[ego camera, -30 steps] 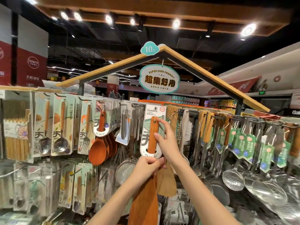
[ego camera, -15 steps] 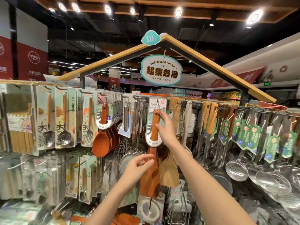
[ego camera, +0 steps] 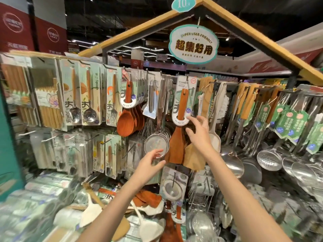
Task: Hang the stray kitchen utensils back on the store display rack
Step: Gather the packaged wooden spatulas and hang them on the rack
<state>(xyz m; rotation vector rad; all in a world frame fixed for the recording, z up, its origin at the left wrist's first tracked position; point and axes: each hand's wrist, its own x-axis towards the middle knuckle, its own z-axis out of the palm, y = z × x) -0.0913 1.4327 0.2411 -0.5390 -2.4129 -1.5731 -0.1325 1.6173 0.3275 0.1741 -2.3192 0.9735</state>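
A store aisle fills the frame, dim black ceiling above and red banners (ego camera: 33, 34) at the upper left. At centre stands the display rack (ego camera: 225, 20), topped by a house-shaped frame of pale wood and black metal, with a round teal sign (ego camera: 193, 44) hanging under its peak.

The wooden spatula (ego camera: 176, 137) hangs on a hook at the middle of the rack, its handle passing through a white card sleeve printed "Wooden". The right hand (ego camera: 199, 135) is just beside its handle, fingers spread and loose, the fingertips (ego camera: 192, 118) near the sleeve's lower ring; whether they touch it cannot be told. It grasps nothing. The left hand (ego camera: 148, 165) is lower, at centre frame, below a round mesh strainer (ego camera: 156, 143), fingers relaxed and released, holding nothing.

To the left hang carded spoons (ego camera: 81, 102), a carded fork (ego camera: 113, 103), packs of chopsticks (ego camera: 47, 100) and a cluster of wooden rice paddles (ego camera: 128, 119). To the right hang wood-handled steel ladles and skimmers (ego camera: 269, 158) with green tags.

Along the bottom of the frame, a shelf below the rack carries a loose heap of stray utensils (ego camera: 145, 206): wooden and pale spatulas lying crossed over one another, beside blurred boxed goods (ego camera: 36, 198) at the lower left.
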